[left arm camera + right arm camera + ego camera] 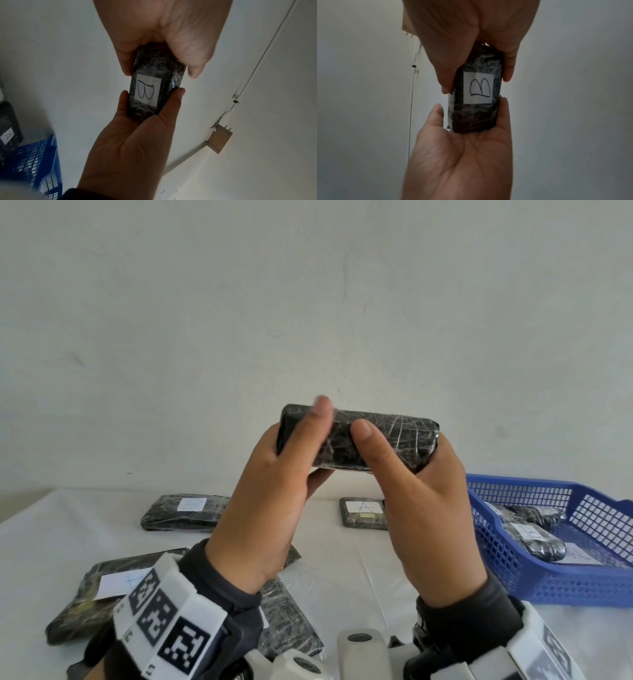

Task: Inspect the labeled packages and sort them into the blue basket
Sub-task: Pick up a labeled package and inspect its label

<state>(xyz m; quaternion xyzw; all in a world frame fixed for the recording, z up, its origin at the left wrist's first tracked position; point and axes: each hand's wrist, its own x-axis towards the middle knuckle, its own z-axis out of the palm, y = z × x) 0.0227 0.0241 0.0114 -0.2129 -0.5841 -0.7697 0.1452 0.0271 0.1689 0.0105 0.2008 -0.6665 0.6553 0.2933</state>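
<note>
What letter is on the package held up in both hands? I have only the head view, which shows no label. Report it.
Observer: The wrist views show a white label on the held package, marked B.
Operator: Say whether anything covers it.
Observer: Nothing does; the left hand and right hand grip the package's edges, fingers beside the label.

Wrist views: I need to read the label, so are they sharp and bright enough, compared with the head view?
Left wrist: dim, edges soft, yet the B label reads clearly on the package. Right wrist: also dim, label sharp. Head: bright, left hand fingertip blurred, label faces away.
</note>
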